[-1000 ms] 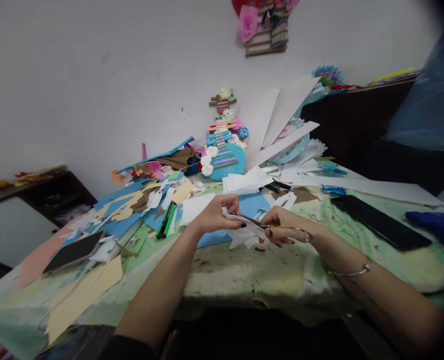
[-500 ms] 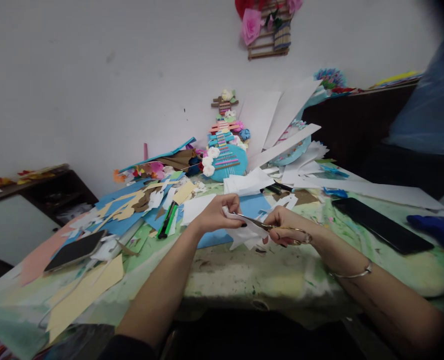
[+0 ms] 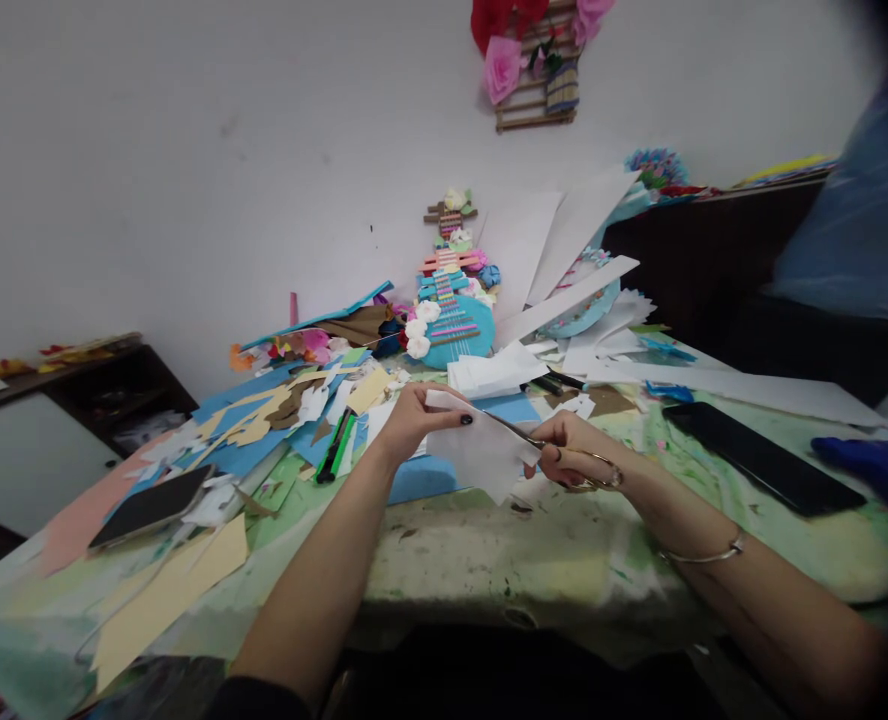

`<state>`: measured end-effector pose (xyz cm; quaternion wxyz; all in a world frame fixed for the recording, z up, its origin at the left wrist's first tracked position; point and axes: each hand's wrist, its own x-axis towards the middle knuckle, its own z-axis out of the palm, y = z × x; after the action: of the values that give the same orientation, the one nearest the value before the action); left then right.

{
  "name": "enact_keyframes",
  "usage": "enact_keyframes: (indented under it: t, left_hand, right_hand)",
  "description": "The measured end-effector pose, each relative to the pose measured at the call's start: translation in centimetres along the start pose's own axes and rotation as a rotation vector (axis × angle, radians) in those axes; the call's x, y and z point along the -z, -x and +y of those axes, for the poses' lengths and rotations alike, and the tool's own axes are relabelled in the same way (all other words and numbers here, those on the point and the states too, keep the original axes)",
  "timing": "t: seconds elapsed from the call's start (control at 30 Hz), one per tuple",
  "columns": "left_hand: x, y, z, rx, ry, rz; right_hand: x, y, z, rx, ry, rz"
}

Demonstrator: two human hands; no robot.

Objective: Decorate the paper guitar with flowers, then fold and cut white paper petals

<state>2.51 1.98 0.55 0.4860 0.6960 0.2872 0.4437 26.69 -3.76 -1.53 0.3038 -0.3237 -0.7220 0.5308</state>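
Observation:
My left hand [image 3: 420, 422] pinches a piece of white paper [image 3: 481, 458] between thumb and fingers above the front of the table. In my right hand [image 3: 564, 450] is a pair of scissors [image 3: 515, 428], gold-coloured at the handles, with fingers in the loops. Their blades point left and lie along the upper part of the paper, close to my left thumb. Under the paper a blue sheet [image 3: 421, 480] partly shows. Behind both hands rests a small stack of white paper [image 3: 496, 370].
A green utility knife [image 3: 335, 447] lies among paper scraps on the left, with a dark phone [image 3: 151, 505] nearer the edge. Another black phone [image 3: 755, 455] is on the right. A blue lute-shaped craft [image 3: 459, 330] leans at the wall beside tall white sheets [image 3: 583, 240].
My left hand has shifted slightly left and turned, so the white paper now spreads wider and flatter. The scissors stay at the paper's upper part.

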Motion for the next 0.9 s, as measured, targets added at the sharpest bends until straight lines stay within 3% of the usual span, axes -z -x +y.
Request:
enact_keyframes:
  t: [0.43,0.9]
  left_hand:
    - [-0.49,0.14,0.53,-0.039,-0.21,-0.042]
    - [-0.51,0.34,0.42,-0.081,-0.278,-0.118]
  right_hand:
    - [0.11,-0.04,0.59,0.038,0.001,-0.111]
    - [0.12,-0.32,0.91,0.084,0.04,-0.128]
